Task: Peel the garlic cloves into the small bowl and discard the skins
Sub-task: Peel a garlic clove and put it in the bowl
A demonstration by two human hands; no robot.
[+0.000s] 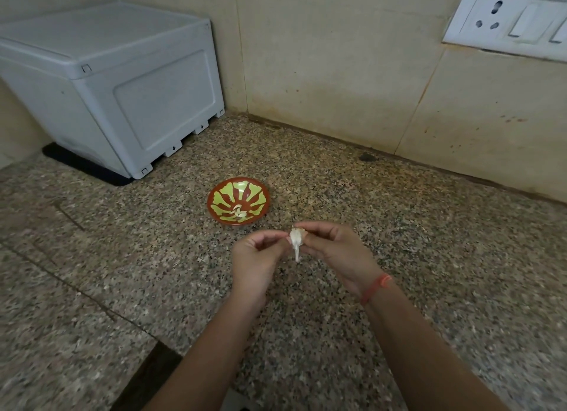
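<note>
Both hands meet just below the middle of the frame and share one piece of garlic (296,239). The left hand (257,257) has its fingers curled in, with thumb and forefinger tips pinching the garlic's left edge. The right hand (334,254), an orange thread band (376,286) at its wrist, grips the other side between its thumb and curled fingers. The garlic is pale and papery. Its long axis runs up and down the frame, with a thin dry stalk hanging from the lower end. At this size it may be a small cluster rather than a single clove, and I cannot tell whether the left fingertips hold loose skin or flesh.

The small bowl (256,196), red-brown with a yellow-green petal pattern, sits on the speckled granite counter (414,257) just above and left of the hands. A few peeled cloves (239,214) lie at its bottom. The bowl is apart from the hands but near, and the left hand looks slightly closer to it, so a freed clove would travel up and left across the frame to drop in. No heap of skins shows on the counter.
</note>
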